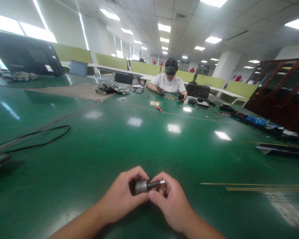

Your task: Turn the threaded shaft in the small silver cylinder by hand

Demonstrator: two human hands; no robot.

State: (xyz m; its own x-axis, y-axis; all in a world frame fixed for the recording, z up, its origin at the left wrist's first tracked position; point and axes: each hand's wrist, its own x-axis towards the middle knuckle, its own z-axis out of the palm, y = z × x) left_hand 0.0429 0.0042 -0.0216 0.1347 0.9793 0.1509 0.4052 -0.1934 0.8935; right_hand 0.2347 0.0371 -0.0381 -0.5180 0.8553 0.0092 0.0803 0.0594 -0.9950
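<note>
Just above the near part of the table, a small grey metal cylinder with a shaft (142, 187) lies almost level between my hands. Its wide body is on the left; a narrower, dark, ridged shaft runs right to a bright silver tip. My left hand (123, 191) curls around the wide body, thumb below and fingers above. My right hand (170, 200) is closed on the shaft side, thumb and index finger at the narrow part, with the tip showing past them. Its other fingers are partly hidden. What exact kind of part this is, I cannot make out.
Thin brass-coloured rods (254, 189) lie to the right, near a dark tray (276, 150). A black cable loop (47, 141) is at left. Farther off are an orange screwdriver (160, 110) and a gloved person (167, 83) handling small parts across the green table (114, 142).
</note>
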